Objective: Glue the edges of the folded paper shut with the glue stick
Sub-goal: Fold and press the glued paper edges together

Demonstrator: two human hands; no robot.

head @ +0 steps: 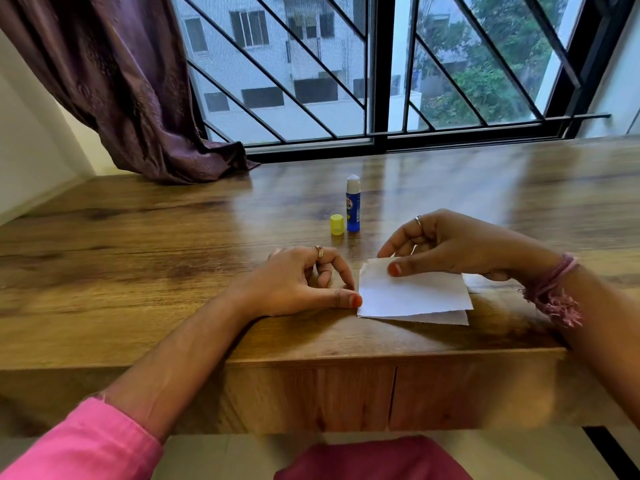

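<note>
A folded white paper point(412, 294) lies on the wooden table near its front edge, the top layer lifted a little at the far left corner. My right hand point(446, 245) pinches that corner between thumb and fingers. My left hand point(304, 282) rests on the table at the paper's left edge, fingers loosely curled, thumb tip touching the paper. A blue glue stick point(353, 206) stands upright and uncapped behind the paper, its white glue showing. Its yellow cap point(336, 224) stands just to its left.
The wooden table point(138, 237) runs to a barred window point(381, 81) at the back. A purple curtain point(131, 91) hangs at the back left and drapes onto the tabletop. The table's front edge point(346, 358) lies just below the paper.
</note>
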